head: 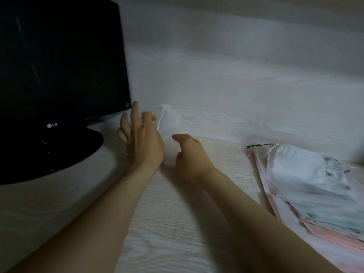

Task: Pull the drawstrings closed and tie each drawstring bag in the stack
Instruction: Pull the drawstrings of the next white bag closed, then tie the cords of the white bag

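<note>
The left hand [140, 134] is raised off the pale wood-grain desk [177, 223] with its fingers spread and slightly curled; the forefinger and thumb sit close to a thin white drawstring [160, 120], but motion blur hides whether they actually pinch it. The right hand [190, 156] is curled into a loose fist, thumb pointing toward the left hand, and it seems to grip the lower edge of a small sheer white drawstring bag [170, 125]; the contact itself is too faint to confirm. That bag hangs between the two hands, its gathered top uppermost, close to the white wood-grain wall [236, 75] behind the desk. Both bare forearms reach in from the near edge. Left of the left hand stands a black flat monitor [59, 56] on a round black base [59, 150], marked LG. Well apart on the right, a loose stack of translucent white and pink drawstring bags [307, 184] lies flat on the desk, cords trailing at its far end
</note>
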`<state>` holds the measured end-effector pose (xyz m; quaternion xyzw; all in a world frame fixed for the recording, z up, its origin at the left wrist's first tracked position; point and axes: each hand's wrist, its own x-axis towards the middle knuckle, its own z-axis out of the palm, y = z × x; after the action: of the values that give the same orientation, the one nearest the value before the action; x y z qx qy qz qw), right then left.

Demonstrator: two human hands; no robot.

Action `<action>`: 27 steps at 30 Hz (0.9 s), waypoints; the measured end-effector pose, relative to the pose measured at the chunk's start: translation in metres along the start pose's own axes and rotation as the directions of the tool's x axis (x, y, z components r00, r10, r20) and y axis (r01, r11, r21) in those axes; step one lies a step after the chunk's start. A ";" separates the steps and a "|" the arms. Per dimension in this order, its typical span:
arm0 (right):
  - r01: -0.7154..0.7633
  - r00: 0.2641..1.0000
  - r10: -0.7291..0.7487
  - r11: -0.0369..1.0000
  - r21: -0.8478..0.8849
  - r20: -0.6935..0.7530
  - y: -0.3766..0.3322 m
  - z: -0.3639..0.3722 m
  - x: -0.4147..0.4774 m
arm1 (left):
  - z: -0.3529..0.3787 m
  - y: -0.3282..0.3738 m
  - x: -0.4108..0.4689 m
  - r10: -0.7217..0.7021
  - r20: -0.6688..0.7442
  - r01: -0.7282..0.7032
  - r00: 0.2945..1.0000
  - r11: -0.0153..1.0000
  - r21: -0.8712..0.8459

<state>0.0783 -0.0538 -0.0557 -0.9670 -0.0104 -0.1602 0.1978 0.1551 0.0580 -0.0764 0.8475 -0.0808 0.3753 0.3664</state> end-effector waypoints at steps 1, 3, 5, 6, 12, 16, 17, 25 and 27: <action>-0.002 1.000 0.002 1.000 -0.004 0.022 0.000 0.005 0.001 | 0.000 -0.002 0.000 0.014 0.064 -0.016 0.998 0.999 0.037; -0.014 0.999 0.016 0.999 -0.029 0.050 0.003 0.014 0.002 | 0.000 -0.003 -0.003 0.033 0.219 -0.053 0.975 0.995 0.088; -0.032 0.998 0.036 0.995 -0.092 0.044 0.008 0.022 0.003 | 0.000 -0.005 -0.005 -0.006 0.368 -0.072 0.930 0.977 0.199; -0.048 0.998 0.051 0.991 -0.121 0.025 0.009 0.025 0.002 | 0.001 -0.006 -0.006 -0.043 0.423 -0.070 0.905 0.966 0.248; -0.155 0.983 0.134 0.971 -0.180 -0.125 0.007 0.009 -0.005 | -0.001 0.008 -0.012 0.077 0.354 -0.172 0.932 0.953 0.248; -0.206 0.958 0.196 0.978 -0.028 -0.210 0.010 -0.022 -0.012 | -0.001 0.021 -0.027 0.321 0.341 -0.335 0.883 0.942 -0.020; -0.212 0.954 0.206 0.977 -0.003 -0.218 0.013 -0.031 -0.015 | 0.000 0.024 -0.032 0.364 0.380 -0.355 0.850 0.930 -0.097; -0.423 0.894 0.388 0.896 -0.133 -0.225 0.069 -0.086 -0.063 | 0.009 0.085 -0.058 0.457 0.669 -0.261 0.587 0.888 -0.378; -0.506 0.854 0.445 0.830 -0.235 -0.268 0.088 -0.090 -0.074 | 0.016 0.095 -0.063 0.489 0.699 -0.297 0.522 0.872 -0.389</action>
<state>-0.0119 -0.1661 -0.0342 -0.9358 0.2759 -0.2027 0.0841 0.0805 -0.0294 -0.0741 0.8368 -0.4626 0.0322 0.2912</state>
